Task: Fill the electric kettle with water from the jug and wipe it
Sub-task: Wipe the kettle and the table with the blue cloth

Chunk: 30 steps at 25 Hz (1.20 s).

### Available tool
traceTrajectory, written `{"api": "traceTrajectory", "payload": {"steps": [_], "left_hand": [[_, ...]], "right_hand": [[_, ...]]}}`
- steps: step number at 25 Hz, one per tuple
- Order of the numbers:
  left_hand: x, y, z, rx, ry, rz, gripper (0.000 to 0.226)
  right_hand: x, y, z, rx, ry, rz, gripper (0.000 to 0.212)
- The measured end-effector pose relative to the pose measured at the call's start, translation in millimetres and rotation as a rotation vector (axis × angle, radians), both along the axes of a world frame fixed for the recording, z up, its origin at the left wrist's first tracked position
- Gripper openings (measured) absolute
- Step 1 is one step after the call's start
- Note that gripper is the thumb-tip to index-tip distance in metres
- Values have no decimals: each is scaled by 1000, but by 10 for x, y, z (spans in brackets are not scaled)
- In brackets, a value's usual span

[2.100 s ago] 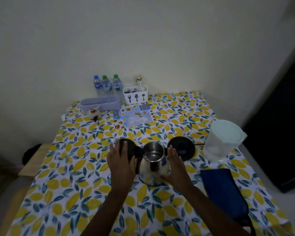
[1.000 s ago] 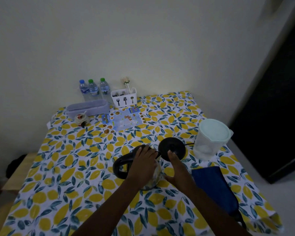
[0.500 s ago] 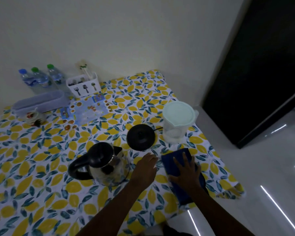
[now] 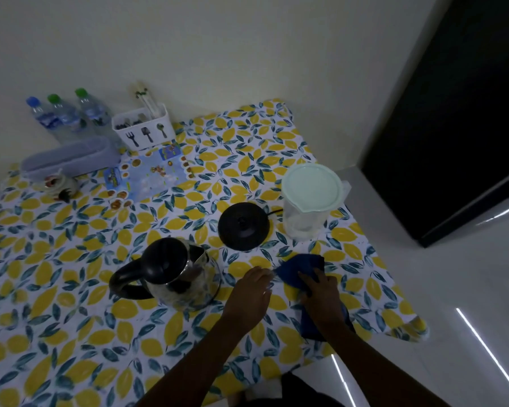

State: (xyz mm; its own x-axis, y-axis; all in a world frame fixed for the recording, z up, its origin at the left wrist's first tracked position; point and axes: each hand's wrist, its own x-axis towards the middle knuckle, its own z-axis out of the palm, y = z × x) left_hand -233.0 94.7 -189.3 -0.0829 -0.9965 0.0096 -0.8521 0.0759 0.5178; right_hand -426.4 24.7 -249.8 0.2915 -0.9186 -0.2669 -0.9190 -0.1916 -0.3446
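The steel electric kettle [image 4: 177,274] with black lid and handle stands on the lemon-print tablecloth, lid shut, handle pointing left. Its round black base [image 4: 243,225] lies behind and to its right, with nothing on it. A clear plastic jug [image 4: 309,202] with a pale green lid stands at the right edge. A dark blue cloth [image 4: 301,267] lies bunched near the front right. My right hand [image 4: 321,289] grips the cloth from above. My left hand [image 4: 254,289] rests on the table beside the cloth, to the kettle's right, not touching the kettle.
Three water bottles [image 4: 65,114], a white cutlery holder [image 4: 143,130], a lilac box [image 4: 68,158], a small figurine [image 4: 58,185] and a picture card [image 4: 147,174] sit along the back. The table's right edge [image 4: 394,292] drops to a glossy white floor. A dark door stands at right.
Both hands left the kettle, whose lid is now shut. My right hand went to the blue cloth and has bunched it up. The view swung right.
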Motion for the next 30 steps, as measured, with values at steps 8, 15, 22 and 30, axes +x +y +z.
{"api": "traceTrajectory", "payload": {"steps": [8, 15, 22, 30], "left_hand": [[563, 237, 680, -230, -44, 254, 32], [1366, 723, 942, -188, -108, 659, 63], [1605, 856, 952, -155, 205, 667, 50], [1639, 923, 809, -264, 418, 738, 71]], "right_hand": [[732, 6, 770, -68, -625, -27, 46], [1727, -19, 1489, -79, -779, 257, 43], [2793, 12, 1730, 192, -340, 427, 37], [2404, 473, 1530, -369, -243, 716, 45]]}}
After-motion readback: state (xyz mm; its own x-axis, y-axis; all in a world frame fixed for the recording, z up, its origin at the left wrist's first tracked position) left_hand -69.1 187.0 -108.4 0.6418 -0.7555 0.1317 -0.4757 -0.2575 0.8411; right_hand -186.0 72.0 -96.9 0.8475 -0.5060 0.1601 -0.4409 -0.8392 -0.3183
